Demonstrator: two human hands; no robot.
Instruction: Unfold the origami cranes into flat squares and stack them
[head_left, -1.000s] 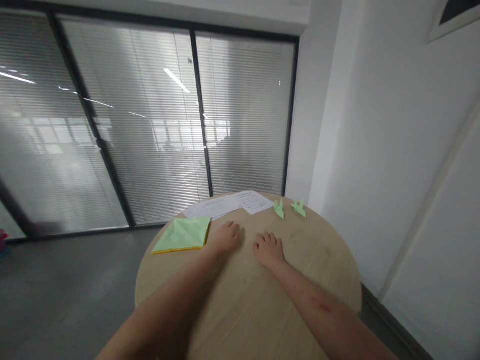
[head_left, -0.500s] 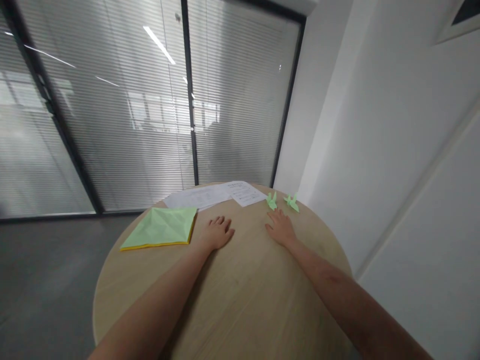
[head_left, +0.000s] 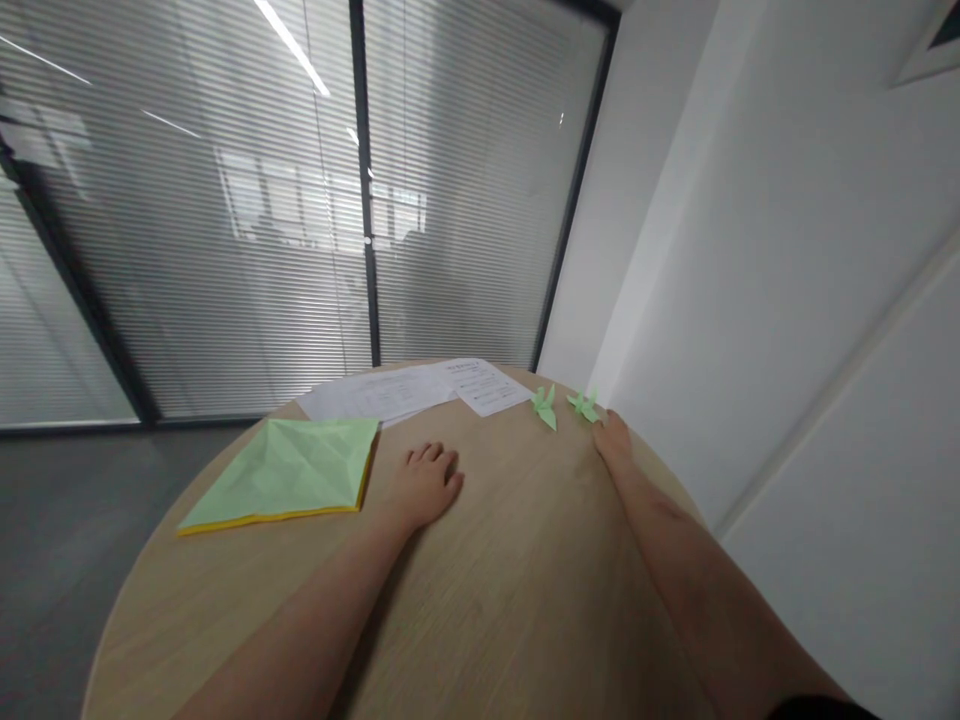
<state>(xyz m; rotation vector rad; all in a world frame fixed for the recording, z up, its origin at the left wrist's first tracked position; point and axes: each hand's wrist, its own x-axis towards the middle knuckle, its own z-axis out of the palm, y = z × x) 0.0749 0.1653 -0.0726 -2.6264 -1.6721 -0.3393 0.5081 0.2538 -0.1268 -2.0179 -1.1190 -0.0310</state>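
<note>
My left hand rests palm down on the table, its fingers loosely bent and apart, holding nothing. Left of it lies a creased light-green sheet of paper on top of yellow paper. Toward the far right edge, two small green origami cranes sit side by side: the left crane and the right crane. My right hand is just beside the right crane, thumb apart from the fingers. Whether the thumb touches that crane I cannot tell.
Printed white sheets lie at the back of the round wooden table. Beyond stands a glass partition with blinds. A white wall rises close on the right.
My right hand has moved right, from in front of the left crane to the right side of the right crane. The left hand stays on the table. The view has shifted slightly.
</note>
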